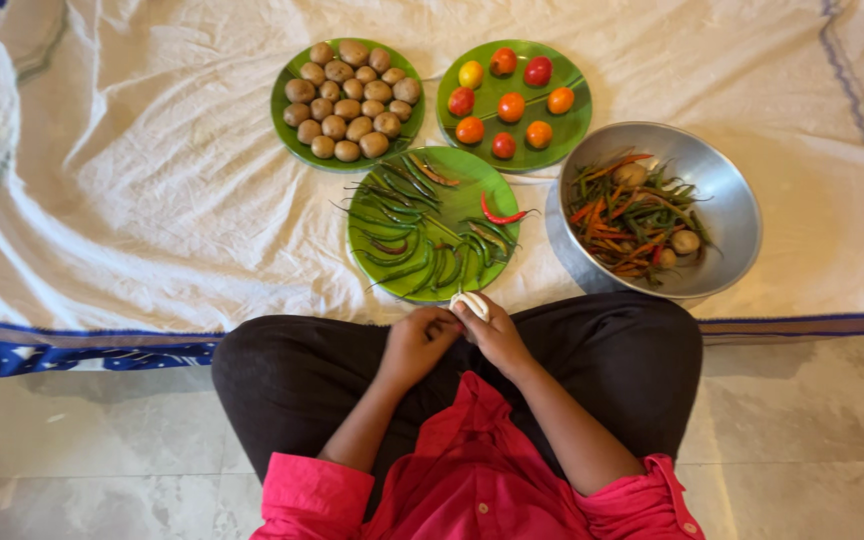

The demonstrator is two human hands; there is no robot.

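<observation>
Both hands meet over the lap: the left hand and right hand together pinch a small white garlic bulb, mostly hidden by fingers. Just beyond lie a green plate of chillies, potatoes, tomatoes and a steel bowl on a white cloth over tiled floor.

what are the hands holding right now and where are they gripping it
Both hands, left hand and right hand, hold a small white object, possibly garlic, pinched by its lower end between the fingertips.
</observation>
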